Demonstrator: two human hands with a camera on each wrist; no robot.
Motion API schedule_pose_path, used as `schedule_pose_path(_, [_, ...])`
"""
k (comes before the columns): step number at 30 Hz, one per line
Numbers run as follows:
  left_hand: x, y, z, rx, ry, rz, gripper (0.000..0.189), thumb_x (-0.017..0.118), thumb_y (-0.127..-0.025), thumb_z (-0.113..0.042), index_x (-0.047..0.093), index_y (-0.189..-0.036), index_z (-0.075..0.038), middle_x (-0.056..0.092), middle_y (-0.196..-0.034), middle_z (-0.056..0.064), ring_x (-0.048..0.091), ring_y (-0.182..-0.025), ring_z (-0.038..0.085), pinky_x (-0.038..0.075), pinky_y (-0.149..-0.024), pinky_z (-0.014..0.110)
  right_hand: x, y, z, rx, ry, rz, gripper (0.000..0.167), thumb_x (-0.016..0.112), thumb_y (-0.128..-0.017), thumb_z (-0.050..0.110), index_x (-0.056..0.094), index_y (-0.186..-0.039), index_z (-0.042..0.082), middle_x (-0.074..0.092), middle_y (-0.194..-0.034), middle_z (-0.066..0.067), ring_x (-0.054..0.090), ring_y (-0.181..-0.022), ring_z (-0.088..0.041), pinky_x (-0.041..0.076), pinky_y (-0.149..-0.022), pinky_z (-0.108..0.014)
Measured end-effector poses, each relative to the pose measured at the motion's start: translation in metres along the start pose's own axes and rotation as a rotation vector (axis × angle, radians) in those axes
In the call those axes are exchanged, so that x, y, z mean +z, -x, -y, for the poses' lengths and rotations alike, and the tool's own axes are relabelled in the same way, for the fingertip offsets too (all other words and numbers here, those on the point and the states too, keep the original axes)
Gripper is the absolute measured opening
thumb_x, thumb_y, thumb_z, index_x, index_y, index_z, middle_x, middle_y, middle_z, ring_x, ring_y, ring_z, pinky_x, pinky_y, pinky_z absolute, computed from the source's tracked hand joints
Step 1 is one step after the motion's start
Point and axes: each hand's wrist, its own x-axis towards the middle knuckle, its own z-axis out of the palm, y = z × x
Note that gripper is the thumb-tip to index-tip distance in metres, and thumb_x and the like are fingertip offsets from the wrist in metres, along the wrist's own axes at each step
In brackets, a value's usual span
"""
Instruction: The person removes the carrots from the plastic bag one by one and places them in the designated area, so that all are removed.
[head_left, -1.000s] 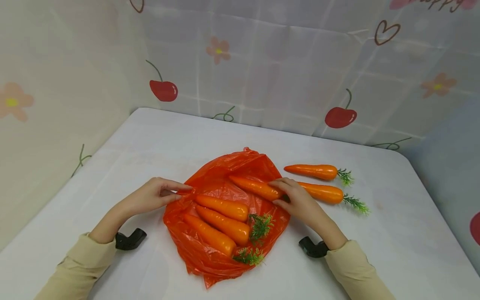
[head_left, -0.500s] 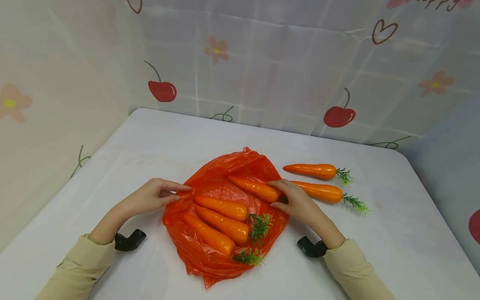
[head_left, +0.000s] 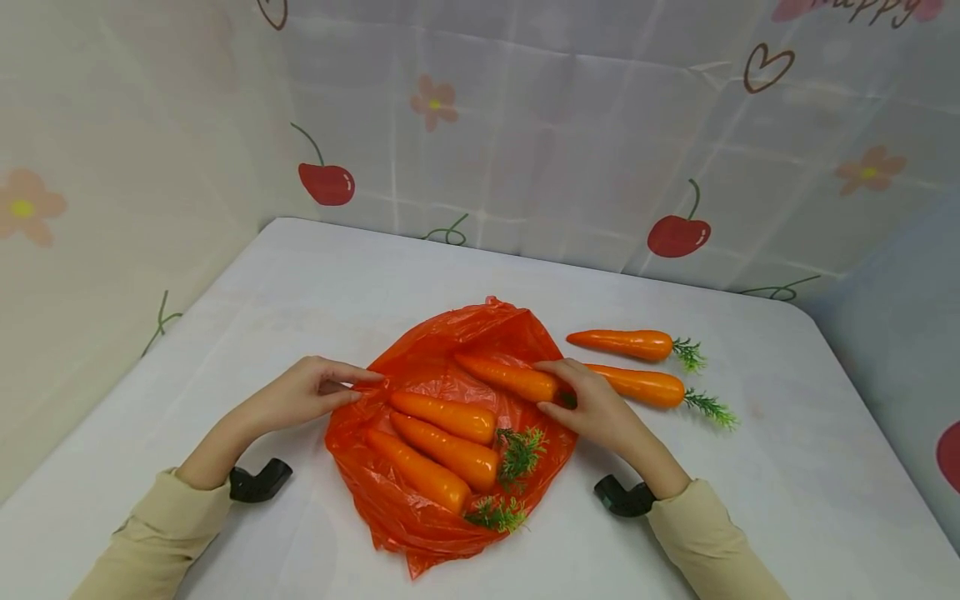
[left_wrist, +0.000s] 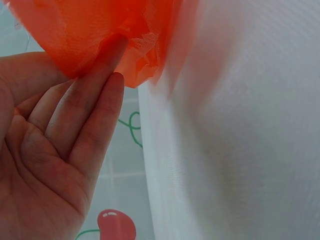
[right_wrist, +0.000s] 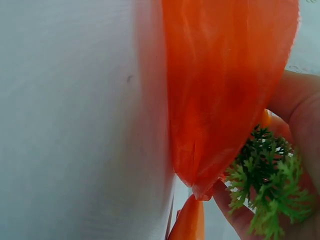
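Note:
An orange-red plastic bag (head_left: 427, 342) lies spread open on the white table in the head view. Pinching its left edge between thumb and fingers is my left hand (head_left: 300, 392); in the left wrist view the thin film (left_wrist: 110, 30) runs between the fingers. My right hand (head_left: 600, 410) grips a carrot (head_left: 510, 377) near its leafy end, at the bag's right side. Its green leaves (right_wrist: 267, 180) show against the palm in the right wrist view. Three more carrots (head_left: 446, 417) lie side by side in the bag, their green tops toward the right.
Two carrots lie on the table right of the bag: a far one (head_left: 622, 342) and a nearer one (head_left: 648, 387) partly behind my right hand. Black wrist devices (head_left: 261, 481) sit at both cuffs. A printed curtain (head_left: 525, 150) closes off the back of the table (head_left: 337, 258).
My right hand and its carrot have shifted very slightly left, further into the bag. The left hand keeps its place on the bag's edge.

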Motion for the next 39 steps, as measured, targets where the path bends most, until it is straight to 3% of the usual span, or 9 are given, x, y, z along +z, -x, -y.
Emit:
schedule_pose_path(9, [-0.001, 0.000, 0.000, 0.019, -0.002, -0.003, 0.032, 0.064, -0.086, 0.003, 0.065, -0.118, -0.001, 0.064, -0.113, 0.010, 0.052, -0.072, 0.014, 0.046, -0.059, 0.023, -0.003, 0.001, 0.003, 0.037, -0.059, -0.023, 0.048, 0.073, -0.083, 0.018, 0.055, -0.127, 0.010, 0.056, -0.115, -0.002, 0.052, -0.101, -0.018, 0.044, -0.088, -0.041])
schedule_pose_path(15, [-0.001, 0.001, 0.000, 0.017, 0.001, -0.003, 0.032, 0.064, -0.086, 0.002, 0.064, -0.118, -0.001, 0.064, -0.113, 0.011, 0.051, -0.069, 0.013, 0.046, -0.058, 0.023, -0.010, 0.002, 0.005, 0.030, -0.111, -0.055, 0.047, 0.073, -0.083, 0.016, 0.055, -0.127, 0.010, 0.055, -0.118, -0.003, 0.052, -0.103, -0.019, 0.044, -0.088, -0.042])
schedule_pose_path(22, [-0.001, 0.001, 0.002, 0.016, 0.001, -0.004, 0.033, 0.064, -0.086, 0.002, 0.064, -0.118, -0.001, 0.064, -0.112, 0.010, 0.049, -0.065, 0.012, 0.045, -0.057, 0.023, -0.017, 0.004, 0.006, 0.044, -0.170, -0.093, 0.048, 0.071, -0.085, 0.018, 0.053, -0.129, 0.012, 0.052, -0.128, -0.002, 0.047, -0.114, -0.019, 0.040, -0.093, -0.043])
schedule_pose_path(35, [-0.001, 0.001, 0.002, 0.016, 0.005, 0.000, 0.032, 0.064, -0.086, 0.002, 0.064, -0.118, -0.001, 0.064, -0.113, 0.011, 0.054, -0.074, 0.014, 0.048, -0.060, 0.024, -0.035, 0.009, 0.008, 0.035, -0.207, -0.181, 0.048, 0.071, -0.084, 0.010, 0.053, -0.128, 0.006, 0.056, -0.121, -0.005, 0.052, -0.105, -0.018, 0.043, -0.089, -0.041])
schedule_pose_path(39, [-0.001, 0.001, 0.002, 0.018, 0.017, 0.000, 0.032, 0.064, -0.086, 0.002, 0.064, -0.119, 0.000, 0.064, -0.114, 0.011, 0.055, -0.076, 0.016, 0.048, -0.061, 0.024, -0.038, 0.010, 0.007, 0.030, -0.212, -0.214, 0.046, 0.071, -0.084, 0.006, 0.054, -0.126, 0.006, 0.058, -0.119, -0.005, 0.053, -0.102, -0.017, 0.044, -0.087, -0.032])
